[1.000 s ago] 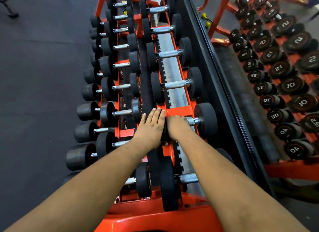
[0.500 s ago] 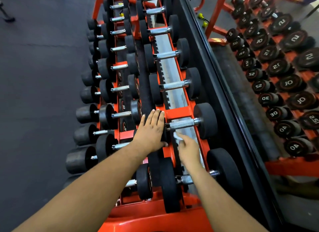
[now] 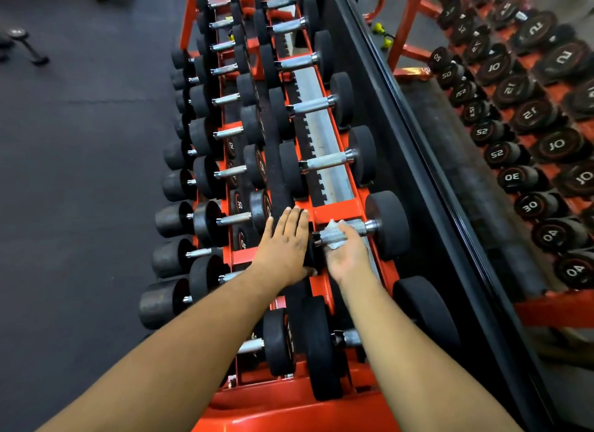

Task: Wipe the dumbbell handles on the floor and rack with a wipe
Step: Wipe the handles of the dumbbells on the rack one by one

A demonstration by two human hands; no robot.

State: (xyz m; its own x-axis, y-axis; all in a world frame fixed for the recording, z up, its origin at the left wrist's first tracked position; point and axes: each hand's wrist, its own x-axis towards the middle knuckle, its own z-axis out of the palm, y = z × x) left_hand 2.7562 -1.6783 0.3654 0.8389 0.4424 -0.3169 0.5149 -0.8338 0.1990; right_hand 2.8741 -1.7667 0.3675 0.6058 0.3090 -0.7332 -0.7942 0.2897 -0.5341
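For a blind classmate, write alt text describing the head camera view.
A person's right hand wraps a white wipe around a dumbbell handle on an orange rack, while the left hand lies flat on that dumbbell's near weight. A mirror runs alongside.

Around the handle [image 3: 347,230] room is tight: black heads [image 3: 387,227] close both its ends, an orange crossbar [image 3: 337,210] lies just beyond it, another dumbbell [image 3: 321,348] sits nearer the person; above the handle it is open
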